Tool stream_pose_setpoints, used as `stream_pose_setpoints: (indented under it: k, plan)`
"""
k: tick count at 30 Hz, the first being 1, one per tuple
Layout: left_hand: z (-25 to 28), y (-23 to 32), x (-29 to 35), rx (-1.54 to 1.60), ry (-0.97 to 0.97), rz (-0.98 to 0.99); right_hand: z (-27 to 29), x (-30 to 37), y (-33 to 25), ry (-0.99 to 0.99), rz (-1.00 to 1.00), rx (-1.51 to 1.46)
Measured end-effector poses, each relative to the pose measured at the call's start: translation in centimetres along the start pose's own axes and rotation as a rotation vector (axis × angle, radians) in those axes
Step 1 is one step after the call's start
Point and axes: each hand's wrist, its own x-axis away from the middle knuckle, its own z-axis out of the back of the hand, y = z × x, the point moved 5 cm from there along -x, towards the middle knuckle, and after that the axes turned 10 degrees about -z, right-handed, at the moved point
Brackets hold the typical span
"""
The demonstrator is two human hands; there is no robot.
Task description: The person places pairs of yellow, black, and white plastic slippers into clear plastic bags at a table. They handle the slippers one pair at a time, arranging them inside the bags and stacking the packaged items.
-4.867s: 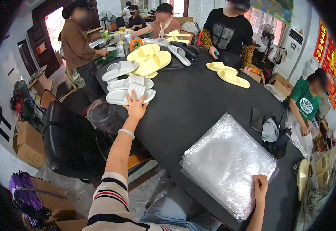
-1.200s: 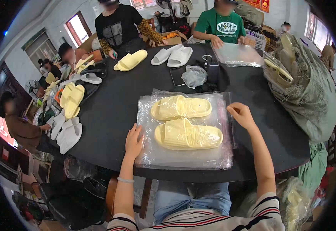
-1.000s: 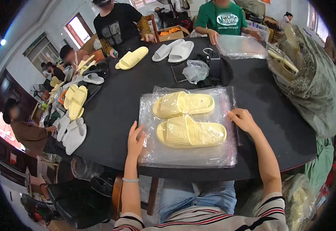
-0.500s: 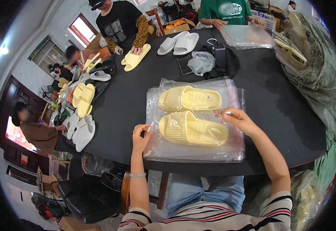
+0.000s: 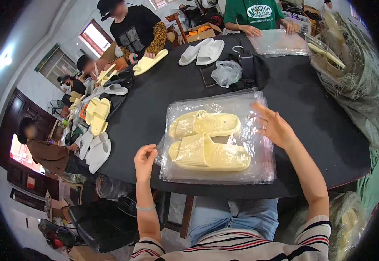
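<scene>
Two pale yellow slippers, a far one (image 5: 217,125) and a near one (image 5: 228,158), lie side by side inside a clear plastic bag (image 5: 185,174). Their toes point left, and the bag rests on a stack of similar clear bags (image 5: 265,172). At the left edge my left hand (image 5: 144,163) is closed, its thumb and fingertips pinching a bit of the bag's film. My right hand (image 5: 277,128) is open, fingers spread, over the right side of the stack. Whether its fingertips touch the film I cannot tell.
Beyond the stack lie a crumpled clear bag (image 5: 227,73) and a dark boxy object (image 5: 248,69). Grey slippers (image 5: 210,52) sit at the far edge of the black table (image 5: 311,143). Co-workers stand opposite and at left, near more slippers (image 5: 97,115). A mesh sack (image 5: 350,82) stands at right.
The bagged slippers have shifted left, with my left hand moving left too. My right hand has lifted away from the slippers toward the upper right, and its fingers have spread.
</scene>
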Motion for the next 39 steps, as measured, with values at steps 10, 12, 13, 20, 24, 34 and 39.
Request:
stream_pose_setpoints:
  k: [10, 12, 13, 20, 24, 34, 39]
  plan:
    - [-1.0, -4.5, 6.6, -0.213, -0.228, 0.23, -1.6, 0.9, 1.5, -0.092, -0.226, 0.515]
    - [-1.2, -3.9, 6.3, -0.414, -0.268, 0.083, -1.7, 1.0, 1.5, -0.154, -0.229, 0.551]
    - [-1.4, -2.5, 5.5, -0.584, -0.277, -0.071, -1.4, 0.9, 1.4, -0.18, -0.228, 0.555]
    - [-4.4, 0.7, 0.7, -0.262, -0.127, -0.145, 1.3, 0.0, 2.5, 0.045, -0.306, 0.225]
    - [-7.5, -1.7, 1.1, -0.578, -0.289, -0.238, -0.7, -0.1, 2.1, 0.044, -0.169, 0.768]
    - [-7.8, -3.1, 1.8, -0.539, -0.27, -0.28, -6.3, -4.7, 3.0, -0.165, 0.151, 1.626]
    - [-7.1, -3.0, 1.9, -0.542, -0.29, -0.232, -10.3, -11.3, 7.1, -0.3, 0.151, 1.754]
